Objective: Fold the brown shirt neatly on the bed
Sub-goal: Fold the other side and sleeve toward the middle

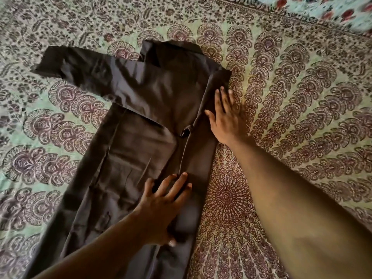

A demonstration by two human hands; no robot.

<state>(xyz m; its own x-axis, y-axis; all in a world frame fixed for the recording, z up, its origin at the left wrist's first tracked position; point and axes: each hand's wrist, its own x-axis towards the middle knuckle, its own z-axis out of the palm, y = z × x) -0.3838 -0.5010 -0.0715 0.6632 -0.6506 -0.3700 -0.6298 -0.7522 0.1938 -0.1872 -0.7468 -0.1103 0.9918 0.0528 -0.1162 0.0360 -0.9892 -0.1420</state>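
Note:
The long brown shirt point(132, 150) lies flat on the patterned bedspread point(291, 101), collar at the top. Its left sleeve stretches out to the upper left. The right side is folded in over the body, leaving a straight edge down the right. My left hand point(167, 204) presses flat with spread fingers on the lower part of that folded strip. My right hand point(225, 115) lies flat with straight fingers on the folded right edge higher up, below the shoulder.
The green and maroon paisley bedspread reaches to every side of the shirt. A second light floral cloth point(330, 9) with red flowers shows at the top right corner.

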